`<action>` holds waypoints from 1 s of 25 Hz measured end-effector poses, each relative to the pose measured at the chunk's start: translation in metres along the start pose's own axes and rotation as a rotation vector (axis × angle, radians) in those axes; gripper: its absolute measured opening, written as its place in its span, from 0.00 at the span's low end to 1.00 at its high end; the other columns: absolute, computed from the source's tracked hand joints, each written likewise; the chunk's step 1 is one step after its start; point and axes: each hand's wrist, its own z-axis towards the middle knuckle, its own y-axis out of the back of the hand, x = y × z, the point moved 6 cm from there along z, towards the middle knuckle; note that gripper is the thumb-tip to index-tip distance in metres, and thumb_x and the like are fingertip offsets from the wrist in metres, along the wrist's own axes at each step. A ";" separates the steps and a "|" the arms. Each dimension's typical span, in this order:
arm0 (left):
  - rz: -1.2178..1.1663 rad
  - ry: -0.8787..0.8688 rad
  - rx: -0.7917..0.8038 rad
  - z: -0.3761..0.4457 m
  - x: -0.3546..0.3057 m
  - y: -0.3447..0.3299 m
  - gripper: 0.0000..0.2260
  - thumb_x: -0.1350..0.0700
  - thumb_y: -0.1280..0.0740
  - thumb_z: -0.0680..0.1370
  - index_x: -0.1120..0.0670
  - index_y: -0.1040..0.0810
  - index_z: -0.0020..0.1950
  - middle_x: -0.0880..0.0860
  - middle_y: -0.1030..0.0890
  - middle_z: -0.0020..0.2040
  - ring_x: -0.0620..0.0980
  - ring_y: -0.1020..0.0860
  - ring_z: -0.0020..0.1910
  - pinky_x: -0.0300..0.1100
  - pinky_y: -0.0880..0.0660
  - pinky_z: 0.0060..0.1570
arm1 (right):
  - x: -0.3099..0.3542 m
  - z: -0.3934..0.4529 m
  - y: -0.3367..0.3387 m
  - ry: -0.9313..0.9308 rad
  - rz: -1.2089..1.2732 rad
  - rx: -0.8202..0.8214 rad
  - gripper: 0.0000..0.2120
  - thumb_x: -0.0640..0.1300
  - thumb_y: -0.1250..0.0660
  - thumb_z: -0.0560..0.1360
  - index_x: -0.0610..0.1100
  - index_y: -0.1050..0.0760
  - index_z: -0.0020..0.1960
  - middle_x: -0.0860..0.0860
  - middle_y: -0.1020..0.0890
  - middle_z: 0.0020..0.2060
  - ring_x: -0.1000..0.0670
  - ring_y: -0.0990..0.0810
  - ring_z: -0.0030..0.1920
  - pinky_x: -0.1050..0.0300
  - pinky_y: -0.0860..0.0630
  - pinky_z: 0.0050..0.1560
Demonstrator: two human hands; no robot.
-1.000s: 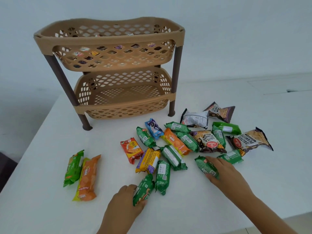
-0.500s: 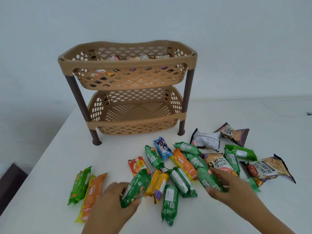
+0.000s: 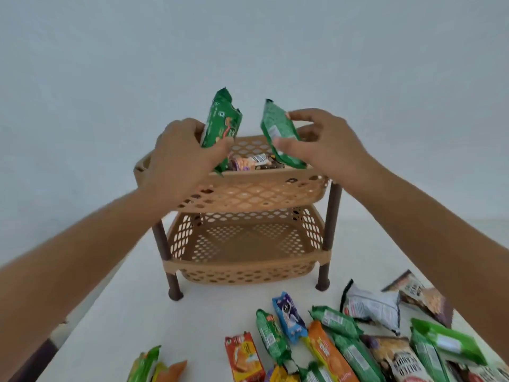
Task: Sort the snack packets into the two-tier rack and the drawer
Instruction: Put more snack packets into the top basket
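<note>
Both hands hover over the upper tier of the tan perforated plastic two-tier rack (image 3: 248, 188), which stands on the white table (image 3: 132, 312). The left hand (image 3: 176, 164) clamps a dark green biscuit packet (image 3: 221, 119), long axis near upright, lower end just over the near rim. The right hand (image 3: 319, 144) pinches a lighter green packet (image 3: 279, 133), tilted, lower end above the tier's right half. Both packets lie directly over the basket (already holding packets), so release probably needs only a short descent. The lower tier (image 3: 245, 244) is empty; unsorted packets (image 3: 344, 343) remain near right.
</note>
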 end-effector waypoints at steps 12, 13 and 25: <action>0.562 0.486 0.842 0.068 0.097 -0.124 0.18 0.41 0.39 0.76 0.56 0.30 0.49 0.53 0.26 0.37 0.49 0.27 0.33 0.43 0.30 0.37 | -0.079 0.121 -0.143 -0.341 -0.588 0.645 0.31 0.56 0.33 0.73 0.40 0.34 0.69 0.43 0.25 0.64 0.43 0.21 0.53 0.52 0.24 0.45; 0.576 0.514 0.877 0.067 0.101 -0.126 0.19 0.41 0.40 0.76 0.57 0.28 0.52 0.54 0.24 0.40 0.50 0.26 0.35 0.44 0.29 0.40 | -0.080 0.115 -0.147 -0.392 -0.607 0.722 0.30 0.55 0.36 0.75 0.40 0.37 0.71 0.43 0.28 0.67 0.42 0.24 0.59 0.50 0.25 0.49; 0.587 0.166 0.208 0.074 0.066 -0.091 0.17 0.51 0.42 0.77 0.62 0.31 0.59 0.62 0.26 0.57 0.62 0.25 0.50 0.50 0.29 0.46 | -0.073 0.100 -0.129 -0.399 -0.581 0.747 0.22 0.57 0.40 0.77 0.38 0.25 0.53 0.46 0.20 0.44 0.47 0.21 0.38 0.56 0.21 0.38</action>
